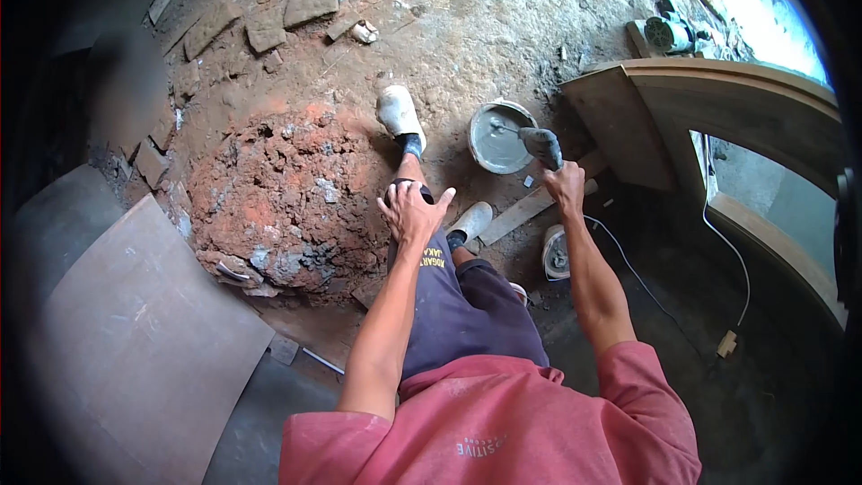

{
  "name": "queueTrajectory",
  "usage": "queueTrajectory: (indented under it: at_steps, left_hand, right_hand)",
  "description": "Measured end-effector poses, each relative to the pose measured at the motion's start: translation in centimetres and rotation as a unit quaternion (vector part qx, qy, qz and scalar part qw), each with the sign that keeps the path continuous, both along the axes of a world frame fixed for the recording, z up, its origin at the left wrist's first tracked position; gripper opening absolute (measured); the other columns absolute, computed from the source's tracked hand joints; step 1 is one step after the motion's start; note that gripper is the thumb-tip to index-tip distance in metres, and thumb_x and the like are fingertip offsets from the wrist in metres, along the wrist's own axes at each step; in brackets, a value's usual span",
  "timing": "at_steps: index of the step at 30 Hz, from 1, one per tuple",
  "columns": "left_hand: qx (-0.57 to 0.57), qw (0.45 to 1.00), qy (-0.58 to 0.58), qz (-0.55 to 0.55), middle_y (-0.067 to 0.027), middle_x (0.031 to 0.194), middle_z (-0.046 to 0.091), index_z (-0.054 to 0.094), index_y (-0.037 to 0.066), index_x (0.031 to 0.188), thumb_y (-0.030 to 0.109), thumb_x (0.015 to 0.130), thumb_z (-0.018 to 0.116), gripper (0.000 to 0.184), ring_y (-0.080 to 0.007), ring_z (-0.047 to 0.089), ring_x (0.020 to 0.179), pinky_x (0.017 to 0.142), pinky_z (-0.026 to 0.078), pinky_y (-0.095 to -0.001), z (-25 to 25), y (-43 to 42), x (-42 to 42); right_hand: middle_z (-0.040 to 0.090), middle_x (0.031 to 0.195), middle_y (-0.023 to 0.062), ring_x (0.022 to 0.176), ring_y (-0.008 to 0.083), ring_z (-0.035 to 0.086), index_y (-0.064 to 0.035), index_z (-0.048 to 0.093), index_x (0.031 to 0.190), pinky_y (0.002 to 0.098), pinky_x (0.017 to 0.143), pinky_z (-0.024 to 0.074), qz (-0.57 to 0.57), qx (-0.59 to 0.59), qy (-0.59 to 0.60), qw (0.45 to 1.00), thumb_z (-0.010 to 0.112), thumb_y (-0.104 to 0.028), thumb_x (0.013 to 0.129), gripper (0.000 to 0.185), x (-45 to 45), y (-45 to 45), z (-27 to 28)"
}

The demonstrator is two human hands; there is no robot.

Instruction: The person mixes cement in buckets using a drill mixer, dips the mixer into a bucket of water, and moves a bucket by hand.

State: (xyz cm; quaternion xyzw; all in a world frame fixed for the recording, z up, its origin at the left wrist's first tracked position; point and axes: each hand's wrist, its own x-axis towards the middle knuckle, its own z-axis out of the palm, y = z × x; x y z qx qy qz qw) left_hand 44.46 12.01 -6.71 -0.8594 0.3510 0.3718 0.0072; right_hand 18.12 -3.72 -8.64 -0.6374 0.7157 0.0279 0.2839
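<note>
My right hand [566, 187] is wrapped around the handle of a dark power drill [541, 145]. The drill points into a round bucket [478, 151], and a thin rod from its front reaches the grey wet mix [503, 137] inside. On my left knee rests my left hand [415, 214], fingers spread, holding nothing. A white cord [628, 262] trails from below the drill toward the lower right. Beside my right foot stands a smaller pail [556, 253] with grey residue in it.
A curved wooden frame [736, 99] stands at the right. Broken reddish soil [278, 198] lies left of my feet, near a large bent sheet [148, 332]. Flat stone pieces [312, 0] lie farther off. A power socket [727, 344] and a motor-like machine [669, 34] are at right.
</note>
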Motion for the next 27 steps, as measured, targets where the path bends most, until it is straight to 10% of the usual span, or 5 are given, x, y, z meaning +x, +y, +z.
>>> queueTrajectory:
  at_steps: [27]
  left_hand:
    - [-0.008, 1.0, -0.021, -0.007, -0.0172, 0.143, 0.05, 0.059, 0.001, 0.131, 0.077, 0.074, 0.062, 0.095, -0.0307, 0.033, 0.143, 0.119, 0.013, -0.0557, -0.8, 0.0, -0.3]
  right_hand:
    - [0.065, 0.082, 0.0319, 0.086, 0.0478, 0.065, 0.006, 0.071, 0.085, 0.052, 0.077, 0.0511, 0.0, 0.013, 0.027, 1.0, 0.072, -0.037, 0.08, 0.043, -4.6, 1.7, -0.2]
